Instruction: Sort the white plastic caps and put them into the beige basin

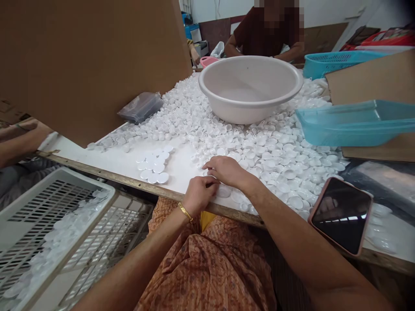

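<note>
At the table's near edge my left hand (199, 193) is closed, thumb and fingers pinched together; what they hold, if anything, is hidden. A gold bangle circles that wrist. My right hand (228, 170) is just beyond and to the right, its fingers curled down close to the left fingertips, and I cannot make out a piece in them. Small white round plastic pieces (264, 151), like shallow cups, lie heaped around and beyond my right hand. Left of my hands, a cluster of white discs (154, 166) lies flat on the white tabletop (183, 162).
A large pale basin (251, 110) stands on the heap. Blue trays (353, 125) and a phone (342, 216) are at right. A big cardboard box (97, 56) blocks the left; below it sits a white crate (61, 190) holding white pieces. Another person (264, 34) sits opposite.
</note>
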A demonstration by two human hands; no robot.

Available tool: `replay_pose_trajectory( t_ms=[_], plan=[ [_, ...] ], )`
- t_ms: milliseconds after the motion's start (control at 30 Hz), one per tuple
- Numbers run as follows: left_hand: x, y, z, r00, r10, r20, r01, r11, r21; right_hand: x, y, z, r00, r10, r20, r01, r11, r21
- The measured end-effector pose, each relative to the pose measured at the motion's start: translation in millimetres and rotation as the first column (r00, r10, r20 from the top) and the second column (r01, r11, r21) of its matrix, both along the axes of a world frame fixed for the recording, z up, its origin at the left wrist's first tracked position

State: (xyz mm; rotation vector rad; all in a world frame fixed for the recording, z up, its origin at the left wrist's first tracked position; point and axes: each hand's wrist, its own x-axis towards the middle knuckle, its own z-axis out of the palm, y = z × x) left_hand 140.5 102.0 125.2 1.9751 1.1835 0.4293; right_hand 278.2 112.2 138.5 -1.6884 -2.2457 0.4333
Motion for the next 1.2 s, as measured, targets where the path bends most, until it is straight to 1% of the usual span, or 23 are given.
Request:
replay_pose_trajectory(
  t_ms=[100,200,233,333,367,400,433,467,533,567,600,667,733,800,867,967,1100,1133,1200],
  plan=[
    [-7.2,3.3,-1.1,0.998,0.038,0.042,-0.041,0.997,0.070,-1.9,1.7,-5.8,0.999,0.000,0.053,-0.001,1.000,0.024],
    [-18.3,6.5,1.4,0.987,0.129,0.093,-0.141,0.981,0.134,-6.3,1.9,-11.3,0.993,0.014,0.116,-0.020,0.998,0.054],
    [-23.5,8.4,2.9,0.979,0.172,0.108,-0.185,0.976,0.118,-8.3,1.4,-12.3,0.992,0.018,0.128,-0.025,0.998,0.056],
    [-41.9,17.7,7.0,0.939,0.308,0.154,-0.307,0.951,-0.027,-15.5,-0.8,-13.0,0.992,0.015,0.125,-0.021,0.999,0.043],
    [-47.8,21.6,7.6,0.925,0.340,0.172,-0.336,0.940,-0.052,-18.0,-1.6,-12.8,0.994,0.012,0.113,-0.016,0.999,0.037],
    [-52.8,25.5,7.7,0.915,0.358,0.187,-0.358,0.933,-0.033,-20.6,-2.4,-12.7,0.995,0.007,0.098,-0.010,1.000,0.029],
    [-56.7,29.1,7.2,0.914,0.358,0.192,-0.370,0.929,0.027,-23.1,-3.0,-12.7,0.997,0.002,0.080,-0.004,1.000,0.021],
    [-59.2,32.0,6.0,0.921,0.345,0.182,-0.369,0.921,0.120,-25.5,-3.5,-13.0,0.998,-0.003,0.061,0.003,1.000,0.015],
    [-59.7,35.1,2.1,0.954,0.280,0.110,-0.301,0.891,0.340,-29.8,-4.1,-14.4,0.999,-0.025,0.020,0.025,1.000,0.001],
    [-58.3,35.2,-0.3,0.970,0.236,0.055,-0.236,0.870,0.434,-31.7,-4.2,-15.3,0.999,-0.039,0.003,0.039,0.999,-0.006],
    [-56.3,34.4,-2.8,0.982,0.189,-0.006,-0.160,0.848,0.506,-33.4,-4.3,-16.3,0.999,-0.054,-0.006,0.054,0.998,-0.010],
    [-52.9,31.2,-7.6,0.986,0.109,-0.128,-0.012,0.804,0.595,-36.5,-4.0,-18.3,0.996,-0.091,0.003,0.091,0.996,-0.010],
    [-52.2,27.9,-11.1,0.975,0.072,-0.210,0.081,0.764,0.640,-39.2,-3.4,-20.1,0.992,-0.119,0.035,0.119,0.993,0.003],
    [-54.6,26.3,-13.0,0.969,0.052,-0.242,0.129,0.728,0.674,-41.3,-2.4,-21.8,0.989,-0.131,0.067,0.130,0.991,0.018],
    [-58.2,26.7,-13.1,0.967,0.001,-0.253,0.181,0.697,0.694,-42.6,-1.4,-23.2,0.986,-0.133,0.097,0.130,0.991,0.029],
    [-62.3,29.3,-10.3,0.952,-0.110,-0.287,0.289,0.640,0.712,-43.2,-0.3,-24.0,0.978,-0.144,0.151,0.141,0.990,0.032],
    [-65.4,31.9,-4.9,0.898,-0.215,-0.384,0.437,0.538,0.720,-42.7,-1.7,-22.2,0.972,-0.149,0.180,0.144,0.989,0.041],
    [-66.3,32.2,-4.0,0.885,-0.229,-0.405,0.463,0.524,0.715,-42.5,-2.8,-21.5,0.973,-0.151,0.172,0.146,0.988,0.044],
    [-68.5,32.4,-3.3,0.872,-0.243,-0.425,0.487,0.522,0.700,-42.0,-5.5,-20.0,0.979,-0.145,0.141,0.139,0.989,0.053]
  ],
)
